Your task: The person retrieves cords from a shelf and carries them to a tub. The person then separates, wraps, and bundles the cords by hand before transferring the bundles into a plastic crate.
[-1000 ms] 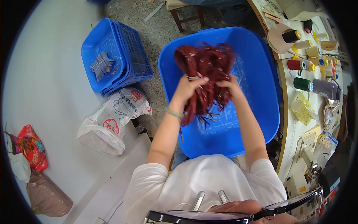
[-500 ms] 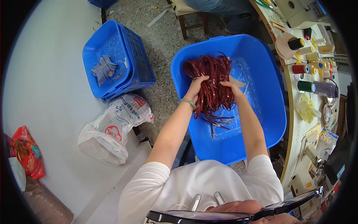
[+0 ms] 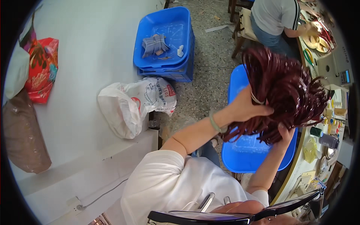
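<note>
A thick bundle of dark red, glossy thin straps (image 3: 290, 88) is held up in front of me, looped at the top with loose ends hanging low on the left. My left hand (image 3: 245, 107) grips its left side, thumb stretched across the straps near a pale tie. Lower on the right, my right hand (image 3: 285, 135) holds the bundle from beneath; its other fingers are hidden behind the straps. Under both hands stands a large blue plastic tub (image 3: 234, 159), largely covered by the bundle and my arms.
Stacked blue baskets (image 3: 189, 56) stand at the far left, with tied grey strips (image 3: 154, 45) in the top one. A white plastic sack (image 3: 122, 110) lies nearer. Along the right runs a worktable (image 3: 296, 165) with thread spools; a co-worker (image 3: 275, 18) sits beyond.
Both hands have lifted the strap bundle up out of the tub and moved it right. My view has turned, bringing the seated co-worker further into sight.
</note>
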### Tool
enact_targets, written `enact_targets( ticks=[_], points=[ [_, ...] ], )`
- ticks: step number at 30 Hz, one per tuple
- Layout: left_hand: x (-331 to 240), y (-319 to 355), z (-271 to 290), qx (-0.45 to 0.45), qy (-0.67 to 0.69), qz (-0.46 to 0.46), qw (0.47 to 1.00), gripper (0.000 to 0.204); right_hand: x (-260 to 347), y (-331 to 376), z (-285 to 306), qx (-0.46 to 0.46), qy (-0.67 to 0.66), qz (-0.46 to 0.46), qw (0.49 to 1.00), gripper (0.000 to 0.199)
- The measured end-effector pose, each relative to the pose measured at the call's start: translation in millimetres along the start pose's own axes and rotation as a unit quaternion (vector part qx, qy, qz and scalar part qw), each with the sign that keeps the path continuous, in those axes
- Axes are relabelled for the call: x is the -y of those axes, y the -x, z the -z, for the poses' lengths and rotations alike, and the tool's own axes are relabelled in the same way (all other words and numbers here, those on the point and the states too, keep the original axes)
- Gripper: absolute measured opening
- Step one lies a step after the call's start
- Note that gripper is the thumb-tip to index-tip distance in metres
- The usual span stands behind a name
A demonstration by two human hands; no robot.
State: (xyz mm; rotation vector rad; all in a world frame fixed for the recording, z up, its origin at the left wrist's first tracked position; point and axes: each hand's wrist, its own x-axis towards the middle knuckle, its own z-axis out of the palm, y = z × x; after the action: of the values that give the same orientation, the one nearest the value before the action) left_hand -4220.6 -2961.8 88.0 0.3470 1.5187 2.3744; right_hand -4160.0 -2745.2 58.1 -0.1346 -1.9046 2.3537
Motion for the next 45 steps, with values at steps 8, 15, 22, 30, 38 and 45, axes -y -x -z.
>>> enact_targets(
  ticks=[8,15,22,30,38,45],
  points=[
    [-138,-67,164,0.007,-0.141,-0.149,0.979,0.050,5,-120,-196,0.058,-0.003,0.035,0.998,0.052],
    [-165,-149,394,-0.065,-0.104,-0.132,0.984,0.025,-86,-254,-395,0.099,-0.077,0.075,0.989,0.055],
    [-26,-136,569,-0.276,-0.054,-0.043,0.959,0.027,-283,-316,-458,0.144,-0.007,-0.063,0.988,0.067],
    [159,-31,598,-0.647,0.231,-0.053,0.724,0.040,-406,-393,-560,0.582,0.192,-0.243,0.752,0.075],
    [150,-32,619,-0.733,0.316,-0.058,0.599,0.057,-545,-376,-659,0.694,0.343,-0.320,0.546,0.069],
    [223,-43,700,-0.670,0.339,-0.109,0.651,0.055,-583,-401,-666,0.652,0.356,-0.250,0.621,0.072]
  ],
)
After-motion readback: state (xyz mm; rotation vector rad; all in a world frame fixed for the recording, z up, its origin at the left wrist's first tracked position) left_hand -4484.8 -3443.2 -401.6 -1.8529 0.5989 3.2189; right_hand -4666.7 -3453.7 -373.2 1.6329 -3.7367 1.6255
